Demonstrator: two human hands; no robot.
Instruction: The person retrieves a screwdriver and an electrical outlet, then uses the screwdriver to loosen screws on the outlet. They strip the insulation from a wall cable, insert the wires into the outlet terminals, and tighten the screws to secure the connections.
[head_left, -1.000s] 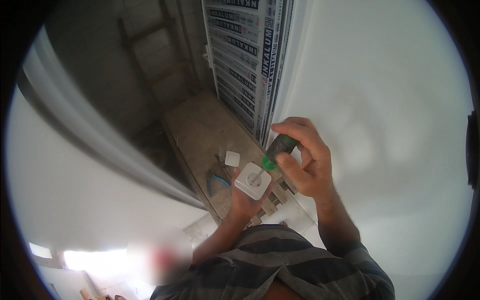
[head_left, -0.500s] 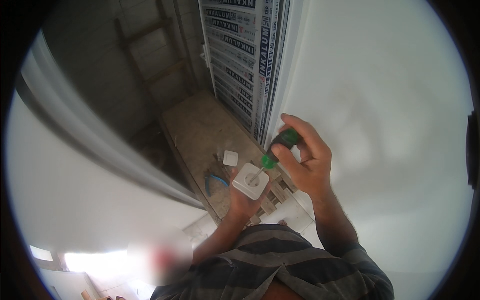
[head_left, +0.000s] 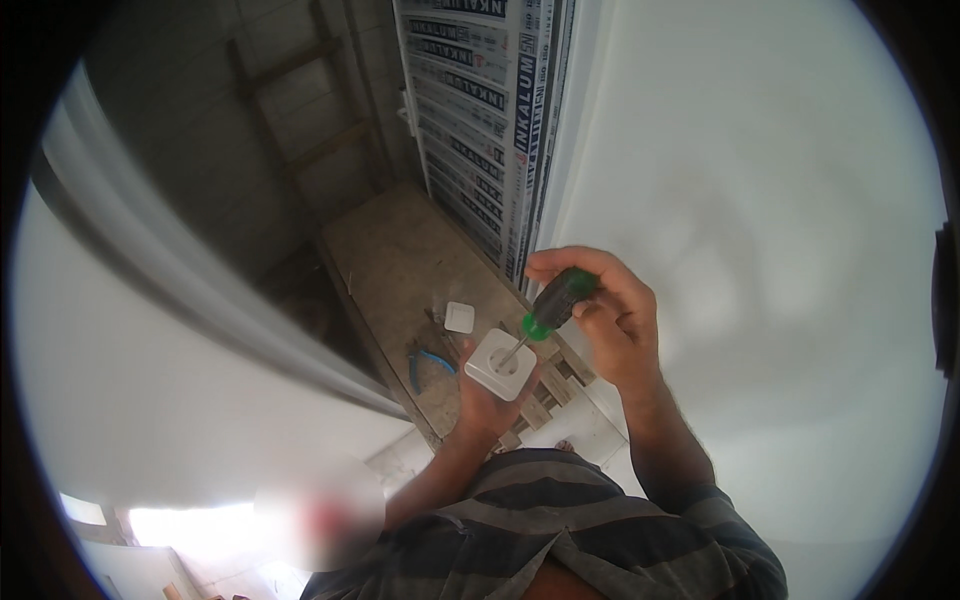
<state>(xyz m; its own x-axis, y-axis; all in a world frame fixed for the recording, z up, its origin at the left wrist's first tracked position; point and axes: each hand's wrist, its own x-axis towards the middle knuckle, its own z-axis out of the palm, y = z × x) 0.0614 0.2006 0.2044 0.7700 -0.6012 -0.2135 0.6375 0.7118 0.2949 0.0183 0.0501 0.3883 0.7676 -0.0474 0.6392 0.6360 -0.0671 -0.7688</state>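
Note:
A white square wall socket with a round recess rests in my left hand, whose fingers wrap its sides from below. My right hand is closed on the green and black handle of a screwdriver. The screwdriver slants down to the left, and the tip of its shaft sits in the socket's recess. Just beyond the socket, a smaller white square piece lies on the wooden board. Blue-handled pliers lie left of my left hand.
The wooden board stretches away below my hands, with slats at its near right edge. A shutter-like panel covered in printed film stands behind it. A white wall rises on the right. A wooden ladder leans at the back.
The fingers of my right hand have shifted round the screwdriver's handle, with the index finger now stretched further left over it. The socket and my left hand stay nearly in place.

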